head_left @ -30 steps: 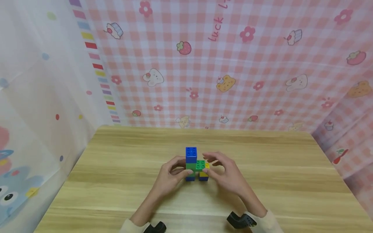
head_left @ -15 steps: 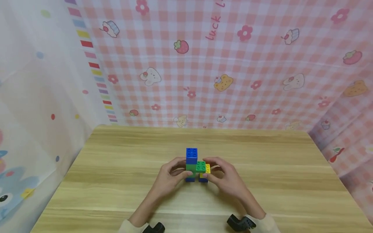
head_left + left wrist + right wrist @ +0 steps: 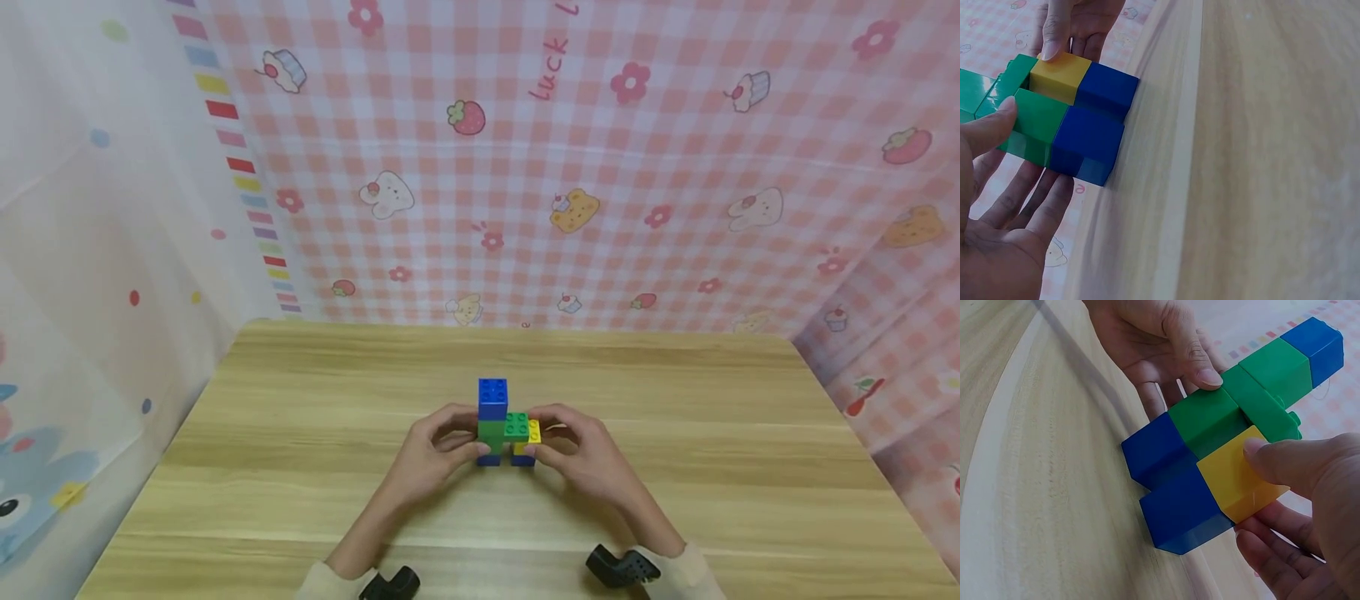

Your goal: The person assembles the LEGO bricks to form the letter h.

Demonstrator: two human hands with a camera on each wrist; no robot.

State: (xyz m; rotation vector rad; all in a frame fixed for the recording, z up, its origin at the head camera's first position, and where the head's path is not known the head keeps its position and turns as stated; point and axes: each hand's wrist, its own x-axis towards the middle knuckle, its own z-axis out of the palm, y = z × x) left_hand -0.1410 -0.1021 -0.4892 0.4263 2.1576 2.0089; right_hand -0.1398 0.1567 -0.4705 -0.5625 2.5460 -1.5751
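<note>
A toy-brick structure (image 3: pixel 491 435) stands on the table in the head view. Its taller left column has a blue brick (image 3: pixel 492 400) on top, green bricks (image 3: pixel 1207 419) below and another blue brick (image 3: pixel 1088 140) at the base. A thin green piece (image 3: pixel 517 425) reaches across to the shorter right column, a yellow brick (image 3: pixel 1238 472) over a blue brick (image 3: pixel 1185 509). My left hand (image 3: pixel 435 446) holds the left column at its green part, thumb in front. With thumb and fingers, my right hand (image 3: pixel 581 446) pinches the yellow brick; some fingertips are hidden behind the bricks.
The wood-grain table (image 3: pixel 337 375) spreads out around the bricks. A pink checked cloth (image 3: pixel 525 167) hangs behind it, and a white patterned cloth (image 3: pixel 97 250) hangs at the left. Black wrist devices (image 3: pixel 621 567) sit at both sleeves.
My right hand's raised fingers have come down and in, and its thumb has shifted lower onto the yellow brick. My left hand stays at the left column. The head view has tilted slightly.
</note>
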